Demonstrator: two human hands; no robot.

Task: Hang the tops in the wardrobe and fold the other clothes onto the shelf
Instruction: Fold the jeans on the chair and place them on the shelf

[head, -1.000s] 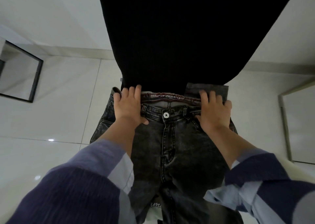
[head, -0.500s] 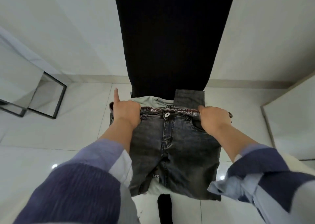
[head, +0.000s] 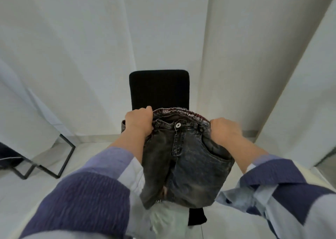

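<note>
item: dark grey washed-denim jeans [head: 183, 158], folded into a thick bundle, waistband up, metal button facing camera
location: held in the air in front of the black ribbed chair back [head: 159, 88], above the white seat edge [head: 169, 218]; not resting on anything that I can see
left hand [head: 139, 123]: fingers curled round the waistband's left corner, thumb over the top edge
right hand [head: 224, 132]: gripping the waistband's right corner, fingers wrapped behind the cloth; fingertips hidden
sleeves: striped purple and pale blue on both arms
step (judgement): jeans folded and lifted, probably on the way to the shelf; shelf and wardrobe not in view
handling (judgement): denim is heavy for a garment, soft but with body; layers likely slide on each other and the fold can sag open at the lower edge
grip (judgement): waistband is the stiffest part and a good hold, but it leaves the bottom fold hanging; a palm under the bundle would keep it square when setting it down
risk (judgement): loose inner layer drooping out below
surroundings: white walls, pale tiled floor, black metal frame [head: 60, 158] at the left
</note>
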